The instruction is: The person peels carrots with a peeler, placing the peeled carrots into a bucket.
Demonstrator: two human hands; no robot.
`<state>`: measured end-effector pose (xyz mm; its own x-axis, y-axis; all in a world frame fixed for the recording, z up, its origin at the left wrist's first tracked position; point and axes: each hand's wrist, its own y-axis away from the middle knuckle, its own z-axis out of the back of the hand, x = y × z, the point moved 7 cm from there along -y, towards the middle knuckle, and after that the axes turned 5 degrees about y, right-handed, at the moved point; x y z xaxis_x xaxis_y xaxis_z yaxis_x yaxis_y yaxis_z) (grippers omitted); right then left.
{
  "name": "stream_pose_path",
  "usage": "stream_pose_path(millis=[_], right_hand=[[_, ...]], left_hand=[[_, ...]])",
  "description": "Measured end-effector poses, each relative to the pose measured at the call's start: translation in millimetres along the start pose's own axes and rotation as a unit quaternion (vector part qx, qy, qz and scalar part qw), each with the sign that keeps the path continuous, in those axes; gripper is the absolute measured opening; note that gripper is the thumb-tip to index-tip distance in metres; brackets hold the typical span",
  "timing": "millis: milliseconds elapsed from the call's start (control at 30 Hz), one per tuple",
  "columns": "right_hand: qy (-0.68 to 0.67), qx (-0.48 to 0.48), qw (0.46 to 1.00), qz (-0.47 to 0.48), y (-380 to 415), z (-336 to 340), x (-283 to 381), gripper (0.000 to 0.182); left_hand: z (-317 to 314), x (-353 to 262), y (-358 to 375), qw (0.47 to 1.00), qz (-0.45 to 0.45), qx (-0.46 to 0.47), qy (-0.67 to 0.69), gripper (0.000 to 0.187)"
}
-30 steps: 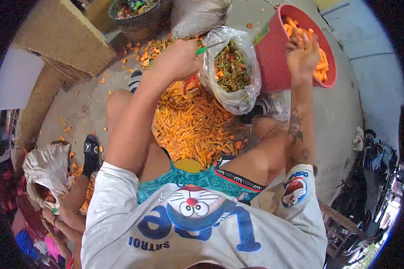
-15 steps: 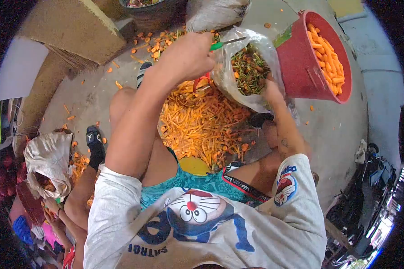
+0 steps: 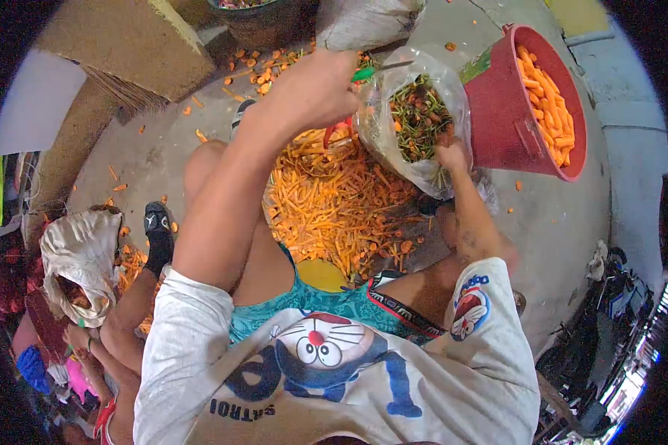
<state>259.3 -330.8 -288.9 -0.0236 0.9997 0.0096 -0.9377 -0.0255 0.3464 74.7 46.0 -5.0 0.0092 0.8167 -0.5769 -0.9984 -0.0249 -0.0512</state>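
Note:
My left hand (image 3: 323,85) is closed around a knife (image 3: 364,74) with a green handle, its thin blade pointing right above the rim of a clear plastic bag (image 3: 378,126). My right hand (image 3: 451,154) reaches into the right side of the bag's mouth, its fingertips among green-stemmed carrots or carrot tops (image 3: 416,122); whether it grips any of them I cannot make out. Between my legs lies a heap of orange carrot peelings and cut ends (image 3: 334,193). A red object (image 3: 339,132), partly hidden, shows behind my left wrist.
A tilted red bucket (image 3: 497,115) of peeled carrots (image 3: 545,104) stands beside the bag. White sacks (image 3: 367,22) and a dark tub (image 3: 256,22) are at the back. Carrot scraps litter the floor. Another person's hands (image 3: 78,341) work near a white sack (image 3: 78,259) at lower left.
My right hand has shifted slightly, showing more of its fingers at the bag's contents. The knife stays in my left hand. The whole view has shifted a little.

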Motion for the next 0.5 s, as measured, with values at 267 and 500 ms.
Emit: stream_pose_path(millis=[267,500], right_hand=[[-0.630,0.121,0.759,0.109,55.9,83.9,80.4,0.039],[-0.815,0.186,0.533,0.126,190.2,171.6,125.3,0.033]], left_hand=[[23.5,-13.0,-3.6,0.982,-0.020,-0.126,0.139,0.028],[11.3,-41.4,-2.9,0.881,-0.065,-0.107,0.456,0.024]])
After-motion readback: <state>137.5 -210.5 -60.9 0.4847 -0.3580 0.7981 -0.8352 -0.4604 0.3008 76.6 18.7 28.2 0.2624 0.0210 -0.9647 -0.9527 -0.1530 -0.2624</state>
